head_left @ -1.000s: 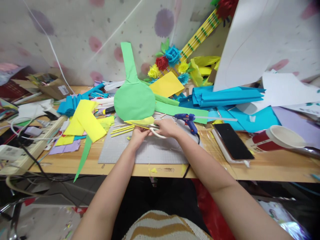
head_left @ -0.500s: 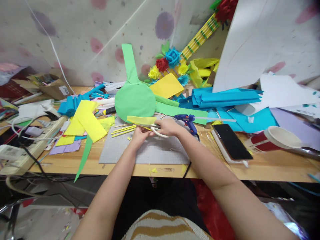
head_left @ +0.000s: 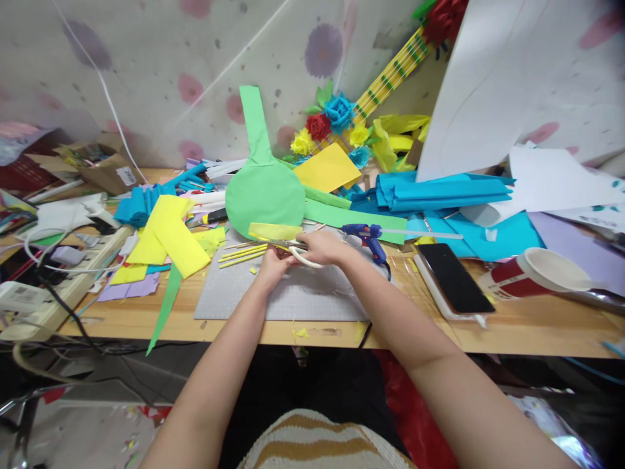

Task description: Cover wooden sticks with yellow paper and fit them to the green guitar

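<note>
While white-handled scissors (head_left: pixel 299 251) meet it, yellow paper strip (head_left: pixel 274 231), long, narrow, flat.

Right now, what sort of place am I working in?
Probably a paper-craft desk: cutting mat, glue gun, paper flowers, and scissors in the right hand at a yellow strip the left hand holds.

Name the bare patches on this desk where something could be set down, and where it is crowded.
Free: the near half of the cutting mat, below the left hand and right hand; the wood strip along the front edge, before the phone and cup. Crowded: the back under paper piles, and the left end with cables.
</note>
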Demonstrator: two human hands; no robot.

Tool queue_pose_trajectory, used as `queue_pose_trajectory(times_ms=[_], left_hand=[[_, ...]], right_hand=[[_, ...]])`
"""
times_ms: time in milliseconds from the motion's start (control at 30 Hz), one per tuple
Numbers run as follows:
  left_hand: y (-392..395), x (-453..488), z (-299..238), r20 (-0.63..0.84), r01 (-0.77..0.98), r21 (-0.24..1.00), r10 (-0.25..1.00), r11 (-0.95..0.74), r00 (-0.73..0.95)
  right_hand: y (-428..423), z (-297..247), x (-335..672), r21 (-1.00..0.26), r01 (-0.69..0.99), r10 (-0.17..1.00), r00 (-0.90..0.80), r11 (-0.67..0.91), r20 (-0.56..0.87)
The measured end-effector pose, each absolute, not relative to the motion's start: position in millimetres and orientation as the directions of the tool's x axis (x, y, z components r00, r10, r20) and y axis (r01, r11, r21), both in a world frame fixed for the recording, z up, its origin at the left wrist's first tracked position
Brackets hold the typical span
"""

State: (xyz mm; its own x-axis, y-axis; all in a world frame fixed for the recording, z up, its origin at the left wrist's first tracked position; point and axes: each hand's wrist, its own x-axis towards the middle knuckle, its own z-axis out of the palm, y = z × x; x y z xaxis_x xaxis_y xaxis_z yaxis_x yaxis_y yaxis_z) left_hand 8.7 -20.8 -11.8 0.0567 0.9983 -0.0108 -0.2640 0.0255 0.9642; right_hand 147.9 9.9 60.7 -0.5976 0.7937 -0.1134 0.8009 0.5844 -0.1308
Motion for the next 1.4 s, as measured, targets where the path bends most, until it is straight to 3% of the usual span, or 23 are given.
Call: queue_pose_trajectory(times_ms=[867, 967, 1167, 1300, 1400], left_hand=[[-24, 11, -7, -0.023, -0.171, 0.985, 0.999, 0.030, 0.038], [-27, 11, -5, -0.024, -0.196, 0.980, 0.996, 0.040, 0.082], [-31, 5, -3, 0.042, -0.167, 0.986, 0.990, -0.018, 0.137], [-32, -8, 1, -0.051, -0.169, 0.983, 0.993, 0.068, 0.105], [-31, -23, 9, -0.151, -0.085, 0.982, 0.973, 0.168, 0.177]], right_hand=[[17, 59, 145, -0.148, 0.815, 0.821, -0.570, 0.561, -0.030], [21, 56, 154, -0.249, 0.808, 0.834, -0.551, 0.535, 0.003], [29, 45, 177, -0.605, 0.682, 0.859, -0.512, 0.412, 0.007], [27, 32, 189, -0.744, 0.590, 0.883, -0.469, 0.313, -0.001], [22, 26, 196, -0.791, 0.550, 0.874, -0.484, 0.268, -0.041]])
